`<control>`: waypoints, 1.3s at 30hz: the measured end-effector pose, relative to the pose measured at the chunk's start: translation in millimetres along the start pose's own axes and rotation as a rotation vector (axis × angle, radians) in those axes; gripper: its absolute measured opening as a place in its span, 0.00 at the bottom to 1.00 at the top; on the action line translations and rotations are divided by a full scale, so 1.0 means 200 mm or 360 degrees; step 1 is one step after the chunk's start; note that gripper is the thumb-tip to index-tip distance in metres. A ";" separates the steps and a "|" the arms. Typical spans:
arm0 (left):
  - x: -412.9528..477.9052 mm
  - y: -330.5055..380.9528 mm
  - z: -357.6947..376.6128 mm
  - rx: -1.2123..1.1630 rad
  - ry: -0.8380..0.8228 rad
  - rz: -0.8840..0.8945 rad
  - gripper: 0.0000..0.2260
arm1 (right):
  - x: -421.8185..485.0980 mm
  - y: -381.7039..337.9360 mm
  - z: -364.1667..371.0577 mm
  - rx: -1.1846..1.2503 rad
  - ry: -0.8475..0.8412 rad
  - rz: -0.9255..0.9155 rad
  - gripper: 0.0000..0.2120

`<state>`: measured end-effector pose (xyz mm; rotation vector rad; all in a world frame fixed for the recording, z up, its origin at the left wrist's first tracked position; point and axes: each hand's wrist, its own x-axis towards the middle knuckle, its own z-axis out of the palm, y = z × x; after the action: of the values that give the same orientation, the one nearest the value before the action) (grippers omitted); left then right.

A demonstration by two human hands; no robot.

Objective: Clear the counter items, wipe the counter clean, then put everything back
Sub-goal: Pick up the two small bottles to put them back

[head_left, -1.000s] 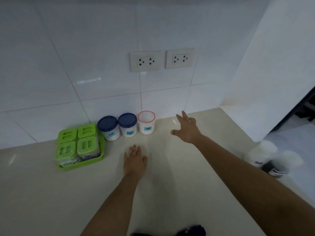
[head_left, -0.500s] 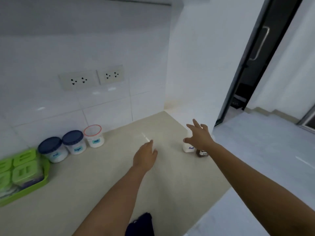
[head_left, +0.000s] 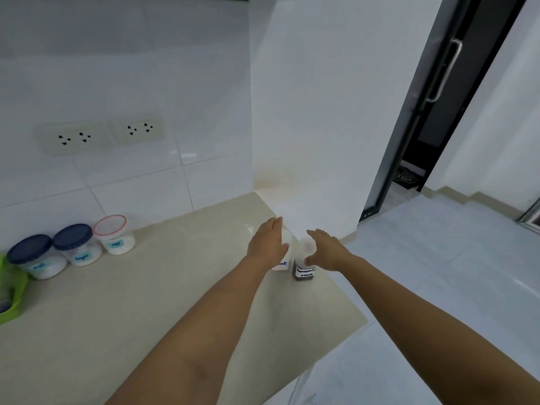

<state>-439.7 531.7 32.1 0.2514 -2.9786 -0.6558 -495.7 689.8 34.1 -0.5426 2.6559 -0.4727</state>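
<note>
Two small bottles stand side by side at the right end of the beige counter (head_left: 117,317), against the white side wall. My left hand (head_left: 267,244) wraps the top of the white salt bottle (head_left: 282,266). My right hand (head_left: 325,251) holds the white cap of the dark seasoning sauce bottle (head_left: 304,273) between thumb and fingers. Both bottles rest on the counter. Along the back wall stand two blue-lidded jars (head_left: 35,255) (head_left: 76,244) and a red-rimmed jar (head_left: 114,233), all with white contents.
A green tray (head_left: 11,299) shows at the far left edge. Two wall sockets (head_left: 102,134) sit above the jars. The counter's edge (head_left: 344,331) runs diagonally just right of the bottles, with white floor below. A dark door (head_left: 438,112) stands at the right.
My view swung right from the jars to the counter's end. Both hands moved right and forward and closed on the two bottles.
</note>
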 end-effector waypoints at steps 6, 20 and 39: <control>0.09 0.03 0.06 0.0069 -0.0100 -0.0135 0.30 | 0.08 0.05 0.02 0.0066 -0.0036 -0.0166 0.37; 0.23 -0.07 0.08 0.0066 -0.0179 -0.0145 0.25 | 0.24 -0.05 0.02 0.0012 0.0034 -0.0150 0.30; 0.00 -1.23 -0.63 -0.0001 -0.0029 -0.0635 0.28 | 0.52 -1.04 0.25 -0.0008 0.0007 -0.0379 0.30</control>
<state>-389.5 260.9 42.0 0.8579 -2.9659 -0.6929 -499.8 451.3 40.6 -0.8661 2.6087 -0.5354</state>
